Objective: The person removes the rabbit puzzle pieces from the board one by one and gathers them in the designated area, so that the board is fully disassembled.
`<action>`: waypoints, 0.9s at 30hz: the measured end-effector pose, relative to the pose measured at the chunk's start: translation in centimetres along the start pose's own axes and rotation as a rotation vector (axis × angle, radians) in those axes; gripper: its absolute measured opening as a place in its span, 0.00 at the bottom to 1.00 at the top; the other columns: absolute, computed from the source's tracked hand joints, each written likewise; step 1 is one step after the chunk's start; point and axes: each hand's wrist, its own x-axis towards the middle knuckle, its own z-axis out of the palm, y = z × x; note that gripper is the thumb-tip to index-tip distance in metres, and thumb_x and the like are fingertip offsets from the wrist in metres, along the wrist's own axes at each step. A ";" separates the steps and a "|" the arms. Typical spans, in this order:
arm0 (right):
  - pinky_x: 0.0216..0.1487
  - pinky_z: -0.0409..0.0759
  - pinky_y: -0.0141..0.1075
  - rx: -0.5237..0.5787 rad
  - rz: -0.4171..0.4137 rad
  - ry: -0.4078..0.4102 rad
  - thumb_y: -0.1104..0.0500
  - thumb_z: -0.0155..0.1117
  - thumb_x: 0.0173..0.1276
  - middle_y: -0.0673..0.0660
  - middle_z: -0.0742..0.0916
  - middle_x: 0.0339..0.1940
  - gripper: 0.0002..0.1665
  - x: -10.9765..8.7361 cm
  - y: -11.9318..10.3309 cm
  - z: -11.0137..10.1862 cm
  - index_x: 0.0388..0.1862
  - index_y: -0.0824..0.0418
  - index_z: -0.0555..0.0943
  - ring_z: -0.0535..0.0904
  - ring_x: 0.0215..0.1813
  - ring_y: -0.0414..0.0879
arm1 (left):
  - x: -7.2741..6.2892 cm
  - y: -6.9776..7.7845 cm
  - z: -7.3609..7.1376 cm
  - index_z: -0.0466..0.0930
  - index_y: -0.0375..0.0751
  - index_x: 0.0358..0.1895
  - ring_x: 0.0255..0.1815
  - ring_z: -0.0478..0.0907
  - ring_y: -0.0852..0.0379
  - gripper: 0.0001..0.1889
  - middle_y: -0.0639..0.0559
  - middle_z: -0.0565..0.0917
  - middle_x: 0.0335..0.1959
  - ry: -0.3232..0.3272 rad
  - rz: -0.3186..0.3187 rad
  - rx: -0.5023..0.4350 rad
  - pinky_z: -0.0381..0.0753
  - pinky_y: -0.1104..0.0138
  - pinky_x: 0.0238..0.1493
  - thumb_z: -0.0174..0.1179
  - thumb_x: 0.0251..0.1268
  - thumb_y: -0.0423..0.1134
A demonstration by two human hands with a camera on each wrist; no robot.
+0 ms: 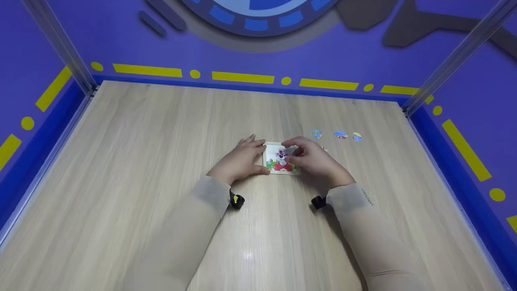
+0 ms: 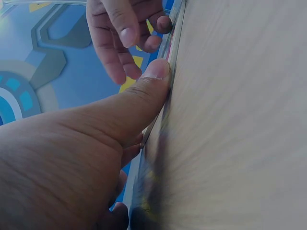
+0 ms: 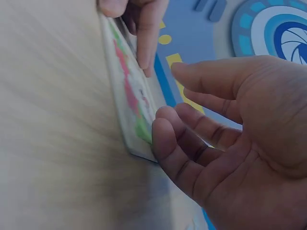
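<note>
A small square jigsaw puzzle board (image 1: 271,150) lies flat on the table, with a pale frame and a partly filled picture in red, green and white. My left hand (image 1: 241,161) rests at its left side, fingers extended to the upper left corner and the thumb (image 2: 156,72) pressing the lower left rim. Over the board's right part hovers my right hand (image 1: 313,158). Its fingers are loosely bent, and nothing shows between thumb and fingertips in the right wrist view. The board's right edge is partly hidden under this hand.
Loose puzzle pieces, one blue and green (image 1: 317,133), one blue and red (image 1: 340,134) and one yellow and blue (image 1: 357,136), lie beyond the right hand. Another sits half hidden beside its knuckles. A purple wall (image 1: 258,60) closes the wooden table's (image 1: 161,133) far edge.
</note>
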 end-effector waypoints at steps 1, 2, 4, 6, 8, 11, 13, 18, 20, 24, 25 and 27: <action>0.56 0.85 0.38 -0.008 -0.006 -0.006 0.57 0.74 0.81 0.57 0.83 0.76 0.29 0.0 0.1 0.1 0.78 0.56 0.84 0.84 0.61 0.55 | 0.0 0.0 0.0 0.68 0.39 0.88 0.99 0.42 0.43 0.49 0.48 0.61 0.95 0.000 0.002 0.001 0.39 0.49 1.00 0.75 0.74 0.61; 0.57 0.85 0.38 -0.019 -0.013 -0.014 0.57 0.74 0.81 0.58 0.82 0.78 0.30 0.0 0.2 0.2 0.79 0.56 0.83 0.83 0.61 0.55 | 0.0 0.0 0.0 0.68 0.39 0.88 0.99 0.42 0.43 0.49 0.48 0.61 0.95 0.000 0.003 0.003 0.39 0.49 1.00 0.75 0.74 0.61; 0.60 0.85 0.41 -0.035 -0.027 -0.029 0.58 0.74 0.81 0.60 0.78 0.80 0.32 0.0 0.2 0.4 0.81 0.58 0.82 0.83 0.62 0.55 | 0.0 0.0 0.0 0.68 0.39 0.88 0.99 0.42 0.43 0.49 0.49 0.61 0.95 -0.002 0.002 0.006 0.39 0.49 1.00 0.75 0.74 0.61; 0.65 0.85 0.45 -0.055 -0.033 -0.042 0.58 0.74 0.81 0.61 0.74 0.83 0.34 0.0 0.3 0.6 0.82 0.59 0.80 0.81 0.63 0.55 | 0.0 0.0 0.0 0.67 0.40 0.89 0.99 0.42 0.43 0.49 0.49 0.61 0.95 -0.003 -0.001 0.010 0.40 0.48 1.00 0.75 0.74 0.61; 0.68 0.84 0.48 -0.077 -0.037 -0.050 0.58 0.74 0.81 0.62 0.71 0.84 0.35 0.0 0.2 0.8 0.84 0.60 0.78 0.81 0.65 0.56 | 0.0 0.0 0.0 0.67 0.40 0.89 0.99 0.42 0.43 0.49 0.49 0.60 0.95 -0.003 -0.005 0.015 0.39 0.48 1.00 0.74 0.74 0.62; 0.68 0.83 0.49 -0.106 -0.031 -0.046 0.58 0.73 0.82 0.63 0.70 0.84 0.36 -0.1 0.2 1.1 0.85 0.61 0.77 0.81 0.63 0.54 | 0.0 0.1 0.0 0.67 0.39 0.89 0.99 0.42 0.43 0.49 0.49 0.60 0.95 -0.003 0.000 0.014 0.39 0.48 1.00 0.74 0.74 0.61; 0.67 0.82 0.48 -0.137 -0.037 -0.047 0.58 0.72 0.82 0.65 0.70 0.83 0.35 -0.1 0.1 1.1 0.84 0.62 0.78 0.81 0.62 0.54 | 0.0 0.1 -0.1 0.66 0.39 0.89 0.99 0.42 0.43 0.49 0.48 0.60 0.95 -0.006 0.005 0.013 0.39 0.48 1.00 0.74 0.75 0.61; 0.66 0.80 0.48 -0.197 -0.046 -0.060 0.59 0.71 0.82 0.67 0.71 0.81 0.32 -0.1 0.0 1.3 0.82 0.62 0.80 0.80 0.59 0.53 | 0.0 0.1 -0.1 0.66 0.39 0.89 0.99 0.42 0.43 0.49 0.48 0.60 0.95 -0.012 0.009 0.014 0.40 0.48 1.00 0.74 0.75 0.61; 0.64 0.80 0.48 -0.200 -0.040 -0.062 0.60 0.71 0.82 0.66 0.71 0.81 0.31 0.0 -0.1 1.3 0.81 0.61 0.81 0.80 0.58 0.53 | 0.0 0.1 -0.1 0.66 0.39 0.89 0.99 0.42 0.43 0.50 0.48 0.60 0.95 -0.011 0.005 0.019 0.40 0.47 1.00 0.74 0.75 0.62; 0.61 0.81 0.46 -0.198 -0.024 -0.059 0.59 0.71 0.82 0.65 0.72 0.81 0.30 0.0 -0.2 1.4 0.80 0.59 0.80 0.81 0.58 0.52 | 0.0 0.1 -0.1 0.66 0.39 0.89 0.99 0.42 0.43 0.50 0.49 0.59 0.95 -0.010 -0.001 0.024 0.40 0.47 1.00 0.74 0.74 0.63; 0.60 0.80 0.46 -0.195 -0.020 -0.058 0.59 0.71 0.82 0.64 0.72 0.81 0.30 0.1 -0.2 1.4 0.80 0.59 0.80 0.80 0.58 0.52 | -0.1 0.1 -0.1 0.66 0.39 0.89 0.99 0.42 0.43 0.50 0.49 0.60 0.95 -0.010 -0.002 0.024 0.40 0.48 1.00 0.74 0.74 0.63; 0.59 0.80 0.44 -0.193 -0.017 -0.060 0.58 0.71 0.82 0.63 0.73 0.80 0.30 0.0 -0.2 1.5 0.79 0.58 0.79 0.81 0.57 0.51 | -0.1 0.0 0.0 0.66 0.39 0.89 0.99 0.42 0.43 0.50 0.49 0.60 0.95 -0.010 -0.002 0.024 0.40 0.48 1.00 0.74 0.74 0.63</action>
